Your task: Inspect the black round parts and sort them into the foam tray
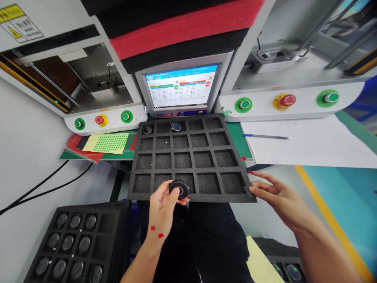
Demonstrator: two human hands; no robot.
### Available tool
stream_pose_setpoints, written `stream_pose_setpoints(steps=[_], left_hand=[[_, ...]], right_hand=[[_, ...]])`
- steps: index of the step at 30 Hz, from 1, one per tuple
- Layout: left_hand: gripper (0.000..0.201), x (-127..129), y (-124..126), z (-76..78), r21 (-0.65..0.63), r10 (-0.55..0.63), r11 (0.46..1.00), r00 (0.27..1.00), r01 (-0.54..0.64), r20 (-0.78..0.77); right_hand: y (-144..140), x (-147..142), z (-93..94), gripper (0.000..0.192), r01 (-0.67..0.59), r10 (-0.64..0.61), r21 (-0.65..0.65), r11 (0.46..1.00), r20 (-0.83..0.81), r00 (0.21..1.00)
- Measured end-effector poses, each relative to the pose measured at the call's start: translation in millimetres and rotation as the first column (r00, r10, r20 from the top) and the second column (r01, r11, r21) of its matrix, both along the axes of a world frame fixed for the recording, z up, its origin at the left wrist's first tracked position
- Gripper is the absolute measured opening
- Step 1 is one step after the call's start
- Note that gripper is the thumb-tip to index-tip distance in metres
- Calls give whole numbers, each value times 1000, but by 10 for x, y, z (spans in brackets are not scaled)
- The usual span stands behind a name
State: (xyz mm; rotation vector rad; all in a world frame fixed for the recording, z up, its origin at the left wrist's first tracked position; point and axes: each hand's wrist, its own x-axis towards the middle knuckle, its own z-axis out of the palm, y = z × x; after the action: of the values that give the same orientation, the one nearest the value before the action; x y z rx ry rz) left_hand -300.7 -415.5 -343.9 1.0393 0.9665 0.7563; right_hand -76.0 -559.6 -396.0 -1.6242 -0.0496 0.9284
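The black foam tray [224, 198] lies across the front of the green counter [235, 135], its near edge overhanging. Its far row carries two round devices: one [147, 129] in the leftmost compartment, another [176, 126] tilted in the third. The left hand [162, 202] pinches a black disc-shaped device [184, 188] above the near row, partly hiding compartments there. The right hand [273, 193] is loosely open beside the near right corner; contact is unclear. A lower-left foam tray [100, 248] holds glossy discs [75, 221]; a yellow sheet [260, 261] partly covers a lower-right tray [265, 247]. A pen [268, 136] lies on white paper [309, 151].
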Motion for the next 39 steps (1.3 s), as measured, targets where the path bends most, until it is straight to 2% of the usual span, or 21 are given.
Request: stream_pose_setpoints(steps=[7,13,17,19,21,23,24,28,30,33,36,39], left_hand=[[22,-23,16,18,-13,-4,1000,999,4,-33],[22,-35,26,6,-18,-11,1000,999,11,-31],[26,-8,-12,-61,-4,-60,998,998,60,-31],[29,32,-64,-130,-25,-157,987,987,157,-12],[34,83,-121,-209,-68,-324,943,946,325,21],[36,130,-161,-272,-100,-450,886,892,452,46],[36,149,-169,-291,-100,-474,874,879,476,49],[30,186,-135,-276,-58,-448,892,893,449,28],[31,194,-115,-232,-82,-411,909,911,409,-13],[39,210,-122,-154,-144,-379,917,925,372,-28],[41,222,-175,-86,-230,-359,901,930,367,75],[41,211,-237,-48,-287,-296,897,940,335,172]], right_hand=[[-39,10,-78,73,54,-55,35,998,38,998],[-38,35,-53,69,-42,42,33,999,3,999],[-45,82,-15,71,-125,126,31,992,-44,991],[-39,99,-16,72,-153,155,39,987,-58,986],[-32,111,-30,73,-159,161,48,986,-47,986],[-40,117,-36,73,-122,122,52,991,5,993],[-56,116,-27,72,-82,79,55,995,48,996],[-196,31,148,63,134,-162,121,984,256,953],[-261,-77,295,55,168,-216,173,970,312,925],[-255,-296,480,43,47,-136,282,958,307,942],[-118,-529,555,36,-120,8,411,904,264,965],[52,-729,564,33,-147,37,488,860,229,973]])
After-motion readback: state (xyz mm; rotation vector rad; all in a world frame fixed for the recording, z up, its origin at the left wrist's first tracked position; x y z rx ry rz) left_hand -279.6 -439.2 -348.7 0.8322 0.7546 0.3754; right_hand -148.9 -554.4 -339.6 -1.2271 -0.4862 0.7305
